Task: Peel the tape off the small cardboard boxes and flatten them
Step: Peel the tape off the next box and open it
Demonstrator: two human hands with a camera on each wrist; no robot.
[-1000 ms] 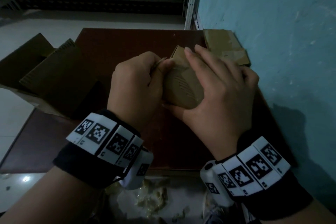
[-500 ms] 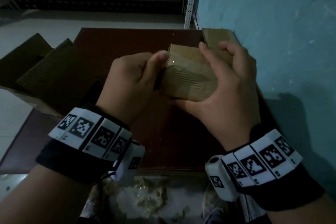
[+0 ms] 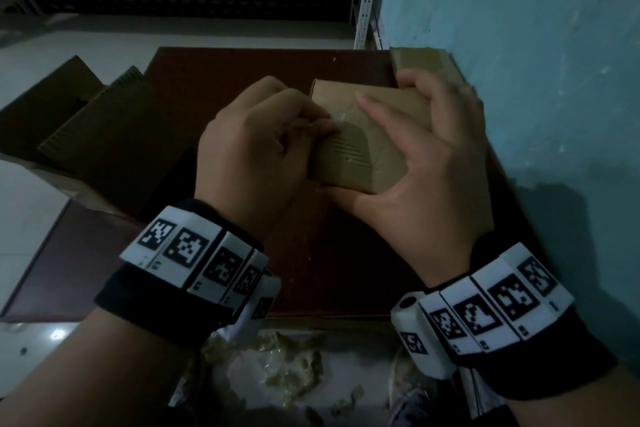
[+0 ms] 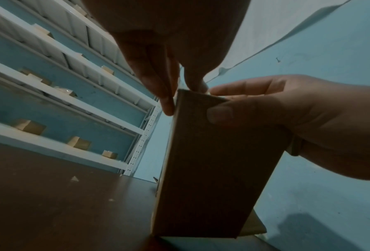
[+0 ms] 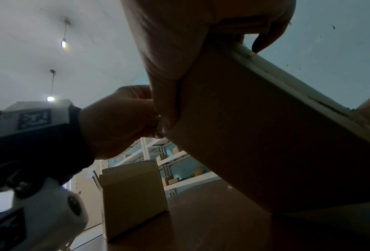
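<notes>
A small brown cardboard box [image 3: 349, 163] with clear tape on its top is held just above the dark red table [image 3: 214, 80]. My right hand [image 3: 408, 146] grips it from the right, thumb under the near edge and fingers spread over the top and far end. My left hand [image 3: 325, 125] is curled at the box's left top edge, where thumb and fingers pinch the tape. In the left wrist view those fingertips [image 4: 169, 105] meet at the top corner of the box [image 4: 212, 169]. Seen from the right wrist, the box [image 5: 265, 135] is tilted, with the left hand [image 5: 119, 118] at its corner.
A flattened piece of cardboard [image 3: 426, 61] lies at the back right against the blue wall [image 3: 536, 80]. Large open cartons [image 3: 86, 135] stand at the table's left edge. Crumpled tape scraps [image 3: 287, 357] litter the floor below. White shelving [image 4: 72, 95] holds several small boxes.
The box was turned and lowered slightly. My right hand shifted from lying across the top to gripping the right end, and my left hand moved onto the top edge.
</notes>
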